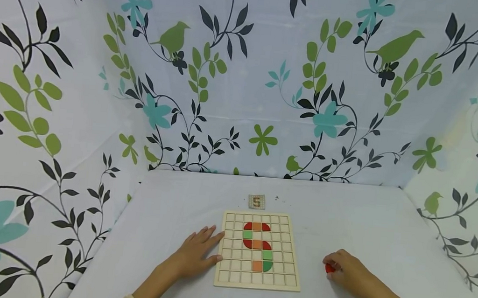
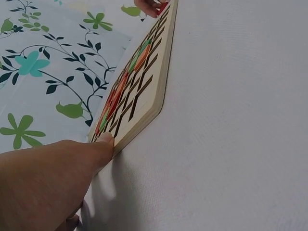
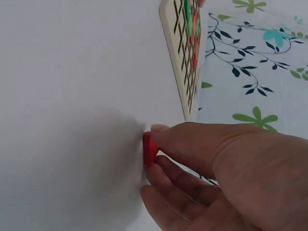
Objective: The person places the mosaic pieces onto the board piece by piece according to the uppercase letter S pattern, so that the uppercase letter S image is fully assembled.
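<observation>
A wooden grid board lies flat on the white table, with red, orange and green tiles set in its cells in an S-like curve. My left hand rests at the board's left edge, fingers spread; in the left wrist view the thumb touches the board's rim. To the right of the board, my right hand pinches a small red tile between thumb and fingers, close to the tabletop. The tile's full outline is partly hidden by the fingers.
Behind the board lies a small square card marked with an S or 5 shape. A few dark specks are beside it. Patterned cloth with leaves and birds hangs behind the white table and on both sides.
</observation>
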The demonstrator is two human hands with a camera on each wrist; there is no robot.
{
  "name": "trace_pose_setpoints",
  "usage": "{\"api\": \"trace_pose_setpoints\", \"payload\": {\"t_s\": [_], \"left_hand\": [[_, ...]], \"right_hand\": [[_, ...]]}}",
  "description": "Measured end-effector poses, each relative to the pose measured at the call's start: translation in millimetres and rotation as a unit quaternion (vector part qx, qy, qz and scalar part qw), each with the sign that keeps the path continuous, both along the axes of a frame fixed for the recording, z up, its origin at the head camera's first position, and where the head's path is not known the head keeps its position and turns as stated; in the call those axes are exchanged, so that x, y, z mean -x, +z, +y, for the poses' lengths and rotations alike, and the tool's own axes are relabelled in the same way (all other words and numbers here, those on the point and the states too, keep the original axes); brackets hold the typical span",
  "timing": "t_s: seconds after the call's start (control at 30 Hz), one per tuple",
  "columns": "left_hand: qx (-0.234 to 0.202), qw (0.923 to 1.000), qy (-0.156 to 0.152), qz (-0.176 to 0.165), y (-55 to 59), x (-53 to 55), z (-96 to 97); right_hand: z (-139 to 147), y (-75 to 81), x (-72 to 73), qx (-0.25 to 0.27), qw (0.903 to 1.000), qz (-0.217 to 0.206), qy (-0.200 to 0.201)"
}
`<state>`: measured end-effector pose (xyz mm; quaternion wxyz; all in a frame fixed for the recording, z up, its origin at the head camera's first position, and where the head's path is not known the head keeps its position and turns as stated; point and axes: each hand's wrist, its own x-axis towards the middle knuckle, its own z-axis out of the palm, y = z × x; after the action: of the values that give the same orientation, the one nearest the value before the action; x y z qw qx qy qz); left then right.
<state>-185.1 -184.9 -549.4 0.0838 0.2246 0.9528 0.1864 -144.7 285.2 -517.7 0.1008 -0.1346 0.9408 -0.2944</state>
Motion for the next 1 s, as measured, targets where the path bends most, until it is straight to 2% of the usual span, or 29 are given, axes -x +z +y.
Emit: {"api": "trace_pose_setpoints", "payload": {"t_s": [0.1,0.4,0.5,0.7,0.8,0.9,1.0], "left_hand": [[0.001,1.0000,0.001,0.002,1.0,-1.1,0.2],[-0.002,1.0000,0.000,0.000,1.8,-1.8,1.0],[-0.004,1.0000,-0.002,0.003,1.9,-2.4,1.3],[-0.010,0.9999,-0.004,0.005,3.2,-4.8,1.6],[-0.008,1.0000,-0.003,-0.001,4.1,-5.1,2.4],[-0.004,1.0000,0.001,0.000,4.8,-5.0,3.3],[0.000,1.0000,0.005,-0.001,5.6,-4.9,3.9]], "right_hand": [[1.7,-0.4,-1.6,0.014,0.9999,-0.003,0.008],[-8.0,-7.6,-7.3,-0.006,0.9984,0.049,-0.028],[-11.3,-7.8,-7.6,-0.007,0.9979,0.046,-0.044],[-18.8,-11.7,-7.9,-0.022,0.9972,0.052,-0.048],[-24.4,-13.3,-8.6,-0.068,0.9927,0.086,-0.049],[-31.1,-14.5,-8.2,-0.122,0.9813,0.143,-0.041],[-36.8,-15.0,-6.3,-0.144,0.9711,0.186,-0.038]]}}
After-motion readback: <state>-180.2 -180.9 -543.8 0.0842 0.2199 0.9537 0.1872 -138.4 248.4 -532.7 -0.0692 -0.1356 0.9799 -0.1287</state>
